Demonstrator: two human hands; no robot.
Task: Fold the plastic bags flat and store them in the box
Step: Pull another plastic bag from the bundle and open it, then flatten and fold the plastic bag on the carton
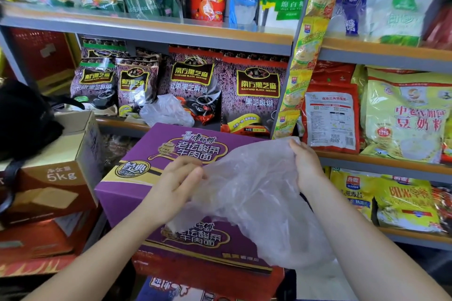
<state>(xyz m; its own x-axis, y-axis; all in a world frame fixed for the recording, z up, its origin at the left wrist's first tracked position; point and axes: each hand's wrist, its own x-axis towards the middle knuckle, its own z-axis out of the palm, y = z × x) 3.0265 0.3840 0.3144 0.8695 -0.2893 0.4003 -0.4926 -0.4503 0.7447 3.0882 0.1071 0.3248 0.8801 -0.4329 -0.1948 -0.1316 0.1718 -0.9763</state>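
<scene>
A clear, crumpled plastic bag (254,193) is held up between both hands above a closed purple noodle box (137,154). My left hand (178,178) pinches the bag's left edge with curled fingers. My right hand (305,166) grips the bag's upper right edge. The bag hangs down toward the lower right, covering part of the box's top. Another crumpled clear plastic bag (166,111) lies on the shelf just behind the purple box, in front of the sesame packets.
Grey shelves (156,32) hold packaged foods ahead and to the right. A brown 5kg carton (56,173) stands at left with a black bag (22,120) on it. Red boxes (36,247) sit low left. More cartons lie under the purple box.
</scene>
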